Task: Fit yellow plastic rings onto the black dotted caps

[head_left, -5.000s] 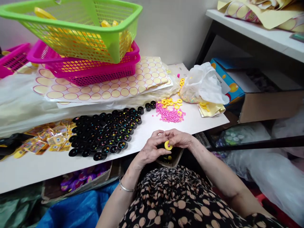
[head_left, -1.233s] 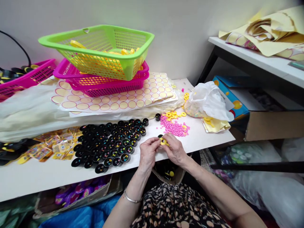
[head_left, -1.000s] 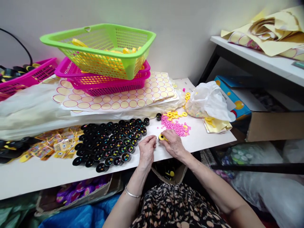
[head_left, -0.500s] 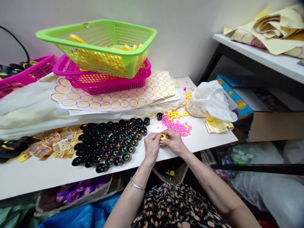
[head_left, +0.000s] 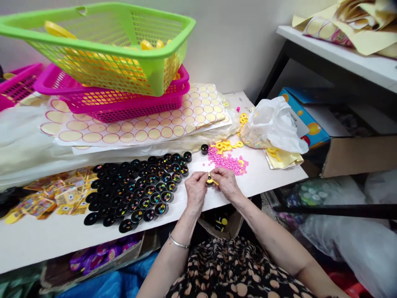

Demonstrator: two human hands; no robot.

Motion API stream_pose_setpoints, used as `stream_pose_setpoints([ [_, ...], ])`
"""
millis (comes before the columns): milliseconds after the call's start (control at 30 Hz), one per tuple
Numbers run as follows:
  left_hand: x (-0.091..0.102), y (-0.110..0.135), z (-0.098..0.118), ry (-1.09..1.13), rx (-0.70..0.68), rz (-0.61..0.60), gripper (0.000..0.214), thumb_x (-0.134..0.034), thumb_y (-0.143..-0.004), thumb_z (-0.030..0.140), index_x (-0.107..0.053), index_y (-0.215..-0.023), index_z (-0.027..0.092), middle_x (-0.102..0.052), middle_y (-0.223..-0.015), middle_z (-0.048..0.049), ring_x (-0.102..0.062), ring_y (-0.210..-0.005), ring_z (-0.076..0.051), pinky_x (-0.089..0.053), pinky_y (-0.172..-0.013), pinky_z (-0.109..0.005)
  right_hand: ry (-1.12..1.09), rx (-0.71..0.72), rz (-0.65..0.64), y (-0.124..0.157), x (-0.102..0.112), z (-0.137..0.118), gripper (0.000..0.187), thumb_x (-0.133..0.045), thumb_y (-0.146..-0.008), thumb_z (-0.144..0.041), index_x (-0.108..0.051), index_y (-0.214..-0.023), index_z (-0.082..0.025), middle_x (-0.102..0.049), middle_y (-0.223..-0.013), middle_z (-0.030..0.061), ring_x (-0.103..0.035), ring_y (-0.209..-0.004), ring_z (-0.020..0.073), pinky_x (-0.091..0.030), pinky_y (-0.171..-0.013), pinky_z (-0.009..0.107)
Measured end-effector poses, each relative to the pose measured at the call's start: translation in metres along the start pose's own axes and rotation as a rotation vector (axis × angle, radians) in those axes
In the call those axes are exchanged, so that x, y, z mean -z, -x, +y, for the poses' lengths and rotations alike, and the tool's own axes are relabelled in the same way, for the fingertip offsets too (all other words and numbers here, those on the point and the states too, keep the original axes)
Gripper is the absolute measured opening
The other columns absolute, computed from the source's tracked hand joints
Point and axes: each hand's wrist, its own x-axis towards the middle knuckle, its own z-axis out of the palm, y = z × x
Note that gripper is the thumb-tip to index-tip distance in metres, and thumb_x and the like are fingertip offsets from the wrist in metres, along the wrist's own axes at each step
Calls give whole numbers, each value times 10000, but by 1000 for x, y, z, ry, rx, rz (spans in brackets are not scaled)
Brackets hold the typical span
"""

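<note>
Over the front of the white table, my left hand [head_left: 195, 191] and my right hand [head_left: 226, 183] meet fingertip to fingertip. Between them is a small yellow ring-shaped piece [head_left: 210, 180] with a dark centre, pinched from both sides. Fingers cover part of it, so its exact kind is unclear. Just beyond my hands lies a scatter of tiny pink beads [head_left: 228, 162], with loose yellow rings [head_left: 223, 145] behind them. A single black cup [head_left: 204, 149] stands beside the beads. To the left, many round black cups [head_left: 144, 203] with coloured bits inside stand in a packed group.
A green basket [head_left: 156, 78] of yellow parts rests on a magenta basket [head_left: 130, 114], over sticker sheets [head_left: 169, 131]. Flat printed packets [head_left: 66, 196] lie at left. A white plastic bag [head_left: 276, 124] sits at right near an open carton [head_left: 356, 155]. Below the table edge is another box [head_left: 204, 227].
The view has shifted slightly, so the table things appear further left. Both hands still grip the yellow piece, with the fingertips turned a little differently on it.
</note>
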Motion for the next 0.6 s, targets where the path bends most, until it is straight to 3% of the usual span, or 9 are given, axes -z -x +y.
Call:
stream_pose_setpoints([
  [200,0,1,5,-12,35,-39,277,-648,-681,369,-685,-791,118,-576,-602,-4,-435,-471,-67,-331,-438,-188,-104,44,-10,11,15,8,291,-588,-737,-421,-594,-836,-147,-587,-631,-7,-517,-440,84,-413,-389,203],
  [300,1,2,6,-38,-17,-63,280,-641,-692,374,-695,-806,124,-588,-659,-14,-438,-503,-68,-334,-462,-191,-9,102,3,22,28,9,262,-626,-716,-357,-579,-876,-154,-571,-619,-26,-523,-458,83,-434,-447,215],
  [467,11,3,7,-32,-47,-62,286,-600,-725,384,-690,-804,125,-553,-613,1,-426,-515,-75,-342,-499,-201,74,163,-218,25,37,5,285,-697,-644,-299,-589,-875,-171,-492,-558,-67,-457,-444,73,-395,-459,220],
  [533,18,2,7,-55,-54,-99,291,-645,-671,322,-685,-889,132,-574,-655,0,-435,-529,-76,-357,-522,-203,126,210,-244,23,36,2,204,-656,-697,-318,-605,-827,-169,-497,-582,-51,-450,-465,75,-377,-465,220],
  [600,21,2,5,-114,-77,-164,438,-700,-564,218,-663,-994,144,-610,-756,-12,-458,-567,-81,-378,-553,-207,211,283,-230,20,35,-1,149,-629,-726,-313,-615,-751,-167,-505,-605,-35,-450,-501,81,-366,-485,221],
])
